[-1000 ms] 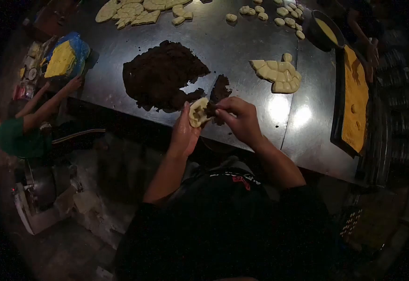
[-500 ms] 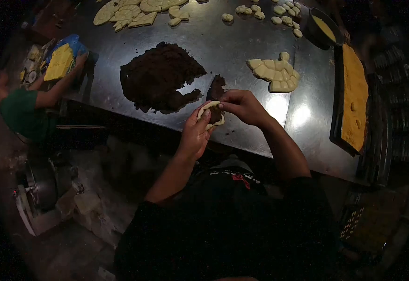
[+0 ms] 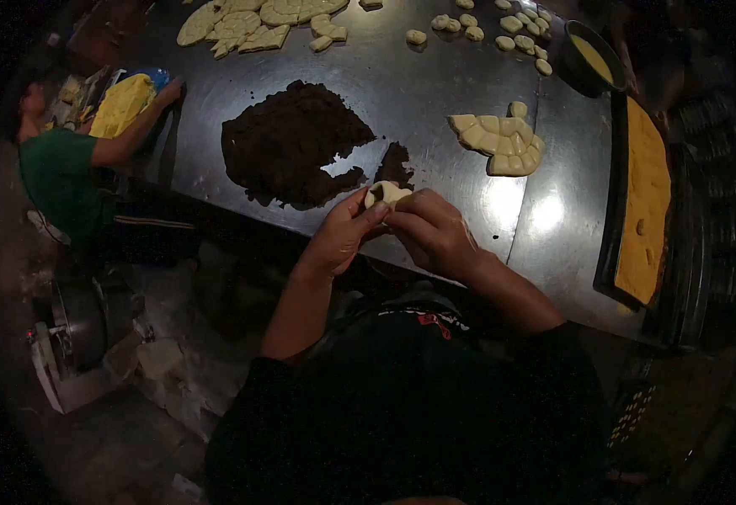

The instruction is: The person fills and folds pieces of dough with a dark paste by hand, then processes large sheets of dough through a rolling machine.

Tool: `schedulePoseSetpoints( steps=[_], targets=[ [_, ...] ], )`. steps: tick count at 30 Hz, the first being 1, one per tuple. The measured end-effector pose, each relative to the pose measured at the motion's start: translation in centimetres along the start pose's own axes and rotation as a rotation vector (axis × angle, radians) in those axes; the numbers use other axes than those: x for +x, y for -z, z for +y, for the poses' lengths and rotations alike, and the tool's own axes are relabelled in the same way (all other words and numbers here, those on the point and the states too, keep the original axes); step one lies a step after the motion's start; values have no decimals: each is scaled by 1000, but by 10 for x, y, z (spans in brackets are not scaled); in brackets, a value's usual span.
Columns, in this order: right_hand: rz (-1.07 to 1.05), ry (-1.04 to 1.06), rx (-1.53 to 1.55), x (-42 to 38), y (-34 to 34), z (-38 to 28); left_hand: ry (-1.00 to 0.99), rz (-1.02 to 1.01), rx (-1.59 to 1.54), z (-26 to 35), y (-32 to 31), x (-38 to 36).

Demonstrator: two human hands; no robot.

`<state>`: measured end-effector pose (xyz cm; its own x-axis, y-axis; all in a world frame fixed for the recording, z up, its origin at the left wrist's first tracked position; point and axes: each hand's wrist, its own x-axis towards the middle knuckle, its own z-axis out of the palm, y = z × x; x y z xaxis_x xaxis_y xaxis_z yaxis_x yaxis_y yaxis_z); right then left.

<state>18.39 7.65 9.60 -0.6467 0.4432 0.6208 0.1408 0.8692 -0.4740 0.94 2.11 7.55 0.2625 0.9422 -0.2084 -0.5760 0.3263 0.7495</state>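
At left, a person in a green shirt (image 3: 61, 172) extends an arm beside a rectangular yellow block (image 3: 122, 105), near the left edge of the grey metal surface (image 3: 444, 93). Flat, scored sheets of pale dough (image 3: 237, 21) lie toward the far edge. Nearer the front is a broad, crumbly dark-brown mound (image 3: 288, 143). At the near edge, the left hand (image 3: 336, 240) grasps a small, hollowed piece of pale dough (image 3: 393, 193), whose opening appears dark inside, though dimly seen; the right hand (image 3: 435, 231) pinches its right side. A small dark-brown heap (image 3: 395, 164) lies just beyond. Farther right are a cluster of joined pale dough segments (image 3: 500, 143), a round dark bowl of yellow liquid (image 3: 593, 57) near the far right corner, and, along the right edge, a black tray (image 3: 610, 194) bearing an orange-yellow slab (image 3: 644, 202).
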Motion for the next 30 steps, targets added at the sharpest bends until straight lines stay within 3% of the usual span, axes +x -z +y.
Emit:
schedulePoseSetpoints(
  steps=[1,2,3,4,5,7,9,11,13,15,17,19,21,22,23,24,25,27,30],
  targets=[
    [96,26,-29,4,3,-9,-26,29,59,3,-6,-3],
    [99,25,-37,10,7,-18,-119,-29,-90,1,-7,-6],
    [225,-191,81,16,10,-27,-119,-34,-91,0,-11,-7],
    [350,-406,201,20,10,-33,-280,-46,-80,1,-16,-8],
    [351,-407,197,20,7,-34,-438,-57,-69,1,-21,-9],
    [362,-630,875,16,-4,-31,-507,-44,40,3,-31,-11],
    [363,-673,762,10,-19,-30,-580,295,287,0,-46,-16],
    [453,-210,-102,10,-37,-34,-584,297,434,-8,-52,-22],
    [432,-202,-120,10,-41,-43,-693,330,601,-15,-57,-27],
    [383,-121,-156,11,-41,-50,-700,279,705,-11,-43,-34],
    [409,-120,-211,8,-34,-44,-422,-170,500,15,-33,-45],
    [423,-186,-140,4,-19,-42,-314,-167,400,20,-29,-45],
    [403,-284,-25,5,-3,-55,-297,82,292,27,-38,-44],
    [293,-498,367,6,8,-61,-453,187,291,22,-46,-40],
    [170,-696,760,6,15,-63,-455,183,293,22,-47,-40],
    [258,-386,525,11,10,-58,-375,224,145,21,-47,-40],
    [261,-385,522,14,10,-59,-292,264,-5,20,-47,-40],
    [220,-70,1,15,15,-61,-261,275,-74,15,-45,-39],
    [146,-2,-4,8,26,-47,-192,193,-71,12,-42,-37]
  ],
)
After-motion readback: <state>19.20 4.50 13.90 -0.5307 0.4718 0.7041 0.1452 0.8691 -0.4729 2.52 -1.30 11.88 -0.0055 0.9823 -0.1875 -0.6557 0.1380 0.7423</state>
